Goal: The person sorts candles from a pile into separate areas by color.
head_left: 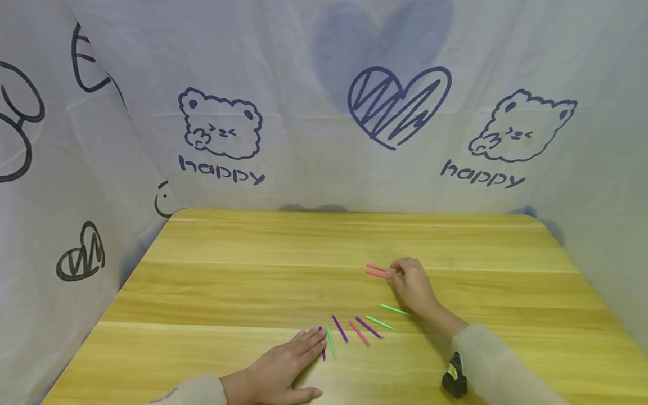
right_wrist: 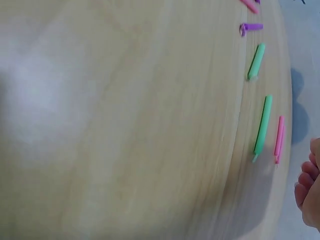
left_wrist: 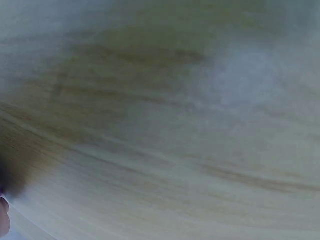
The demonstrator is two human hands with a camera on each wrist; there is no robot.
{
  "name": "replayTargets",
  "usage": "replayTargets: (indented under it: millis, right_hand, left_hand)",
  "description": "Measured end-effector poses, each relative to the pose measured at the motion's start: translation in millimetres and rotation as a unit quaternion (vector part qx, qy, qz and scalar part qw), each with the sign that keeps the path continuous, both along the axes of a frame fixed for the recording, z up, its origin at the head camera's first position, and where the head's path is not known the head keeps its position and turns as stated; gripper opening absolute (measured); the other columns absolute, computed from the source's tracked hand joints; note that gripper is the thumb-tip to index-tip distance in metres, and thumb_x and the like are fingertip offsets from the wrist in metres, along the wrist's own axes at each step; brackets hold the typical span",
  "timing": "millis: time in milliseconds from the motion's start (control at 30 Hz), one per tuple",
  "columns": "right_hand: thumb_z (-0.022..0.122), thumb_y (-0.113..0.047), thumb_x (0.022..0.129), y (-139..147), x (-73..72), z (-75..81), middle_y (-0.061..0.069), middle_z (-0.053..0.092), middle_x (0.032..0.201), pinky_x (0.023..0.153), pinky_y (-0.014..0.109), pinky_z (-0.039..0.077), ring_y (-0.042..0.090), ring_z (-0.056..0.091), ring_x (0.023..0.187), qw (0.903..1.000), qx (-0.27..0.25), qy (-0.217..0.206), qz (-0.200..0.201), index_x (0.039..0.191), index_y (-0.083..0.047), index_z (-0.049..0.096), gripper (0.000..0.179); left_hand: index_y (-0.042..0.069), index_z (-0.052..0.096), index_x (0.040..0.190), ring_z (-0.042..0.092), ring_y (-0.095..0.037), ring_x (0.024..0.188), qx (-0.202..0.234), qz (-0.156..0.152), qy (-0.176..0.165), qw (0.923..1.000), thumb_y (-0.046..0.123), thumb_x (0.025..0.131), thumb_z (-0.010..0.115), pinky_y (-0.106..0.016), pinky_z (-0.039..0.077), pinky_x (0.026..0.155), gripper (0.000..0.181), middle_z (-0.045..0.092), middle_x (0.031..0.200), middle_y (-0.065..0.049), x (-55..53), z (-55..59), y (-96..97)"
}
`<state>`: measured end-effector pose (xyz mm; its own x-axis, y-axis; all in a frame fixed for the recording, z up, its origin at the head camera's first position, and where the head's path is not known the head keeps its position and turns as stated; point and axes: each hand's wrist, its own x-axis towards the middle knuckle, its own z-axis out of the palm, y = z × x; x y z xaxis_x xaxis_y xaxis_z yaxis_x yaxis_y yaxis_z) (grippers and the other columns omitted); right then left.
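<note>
Thin birthday candles lie on the wooden table in a loose curved row. My left hand (head_left: 288,363) rests flat on the table, its fingertips on a purple candle (head_left: 324,355). Close beside that lies a green candle (head_left: 331,343). My right hand (head_left: 412,286) is at the far end of the row, its thumb and fingertips right at the ends of two pink candles (head_left: 374,266). In the right wrist view, the wick ends of the pink candles (right_wrist: 279,142) show apart from the loosely curled fingers (right_wrist: 305,182). The left wrist view is mostly blurred tabletop.
Between the hands lie a purple candle (head_left: 340,329), a pink candle (head_left: 359,334), another purple candle (head_left: 369,327) and two green candles (head_left: 379,322). A black device (head_left: 454,377) sits at the right sleeve. White printed cloth (head_left: 304,157) hangs behind the table (head_left: 212,270).
</note>
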<state>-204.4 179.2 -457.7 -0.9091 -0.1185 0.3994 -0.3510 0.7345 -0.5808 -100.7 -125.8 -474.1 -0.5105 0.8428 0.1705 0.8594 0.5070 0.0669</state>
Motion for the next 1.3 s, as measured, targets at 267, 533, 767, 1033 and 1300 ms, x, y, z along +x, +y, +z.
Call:
replayTargets:
  millis: [267, 533, 767, 1033, 1300]
  right_hand:
    - [0.066, -0.002, 0.083, -1, 17.3, 1.7, 0.014, 0.063, 0.087, 0.071, 0.031, 0.052, 0.023, 0.057, 0.081, 0.9992, -0.036, -0.013, -0.007, 0.100, 0.008, 0.063, 0.020]
    - [0.067, 0.002, 0.081, -7, 31.6, 0.8, 0.012, 0.062, 0.083, 0.063, 0.020, 0.048, 0.022, 0.057, 0.078, 0.9979, -0.062, -0.003, -0.019, 0.098, 0.009, 0.063, 0.019]
    - [0.065, 0.002, 0.081, -13, 45.1, 0.2, 0.010, 0.060, 0.082, 0.056, 0.015, 0.045, 0.016, 0.054, 0.076, 0.9963, -0.082, -0.020, -0.019, 0.100, 0.009, 0.063, 0.020]
    - [0.066, 0.003, 0.080, -21, 59.7, -5.7, 0.006, 0.060, 0.080, 0.058, 0.016, 0.047, 0.006, 0.050, 0.071, 0.9930, -0.111, -0.035, -0.018, 0.098, 0.008, 0.063, 0.019]
    - [0.066, 0.004, 0.079, -29, 71.8, -8.0, 0.005, 0.059, 0.078, 0.057, 0.015, 0.047, 0.004, 0.050, 0.070, 0.9907, -0.128, -0.042, -0.020, 0.095, 0.006, 0.063, 0.016]
  left_hand:
    - [-0.003, 0.041, 0.136, 0.040, -0.029, 0.133, 0.000, -0.001, 0.011, 0.9999, 0.056, 0.092, 0.040, -0.037, 0.038, 0.107, 0.074, 0.040, 0.143, -0.020, -0.8, -2.3, -2.3]
    - [-0.003, 0.042, 0.136, 0.040, -0.030, 0.133, 0.001, -0.003, 0.026, 0.9996, 0.057, 0.092, 0.041, -0.037, 0.039, 0.107, 0.074, 0.040, 0.143, -0.019, -0.9, -2.5, -5.3]
    - [-0.003, 0.042, 0.136, 0.040, -0.029, 0.133, 0.001, -0.006, 0.028, 0.9996, 0.056, 0.092, 0.041, -0.037, 0.038, 0.107, 0.074, 0.040, 0.143, -0.020, -1.2, -3.7, -4.1]
    - [-0.003, 0.042, 0.136, 0.040, -0.029, 0.133, 0.000, -0.003, 0.031, 0.9995, 0.057, 0.092, 0.041, -0.036, 0.038, 0.107, 0.074, 0.041, 0.143, -0.019, -0.3, -4.9, -3.1]
    - [-0.003, 0.043, 0.136, 0.041, -0.029, 0.133, -0.007, -0.002, 0.035, 0.9994, 0.057, 0.092, 0.040, -0.036, 0.039, 0.107, 0.074, 0.041, 0.143, -0.019, -0.5, -3.8, -3.3]
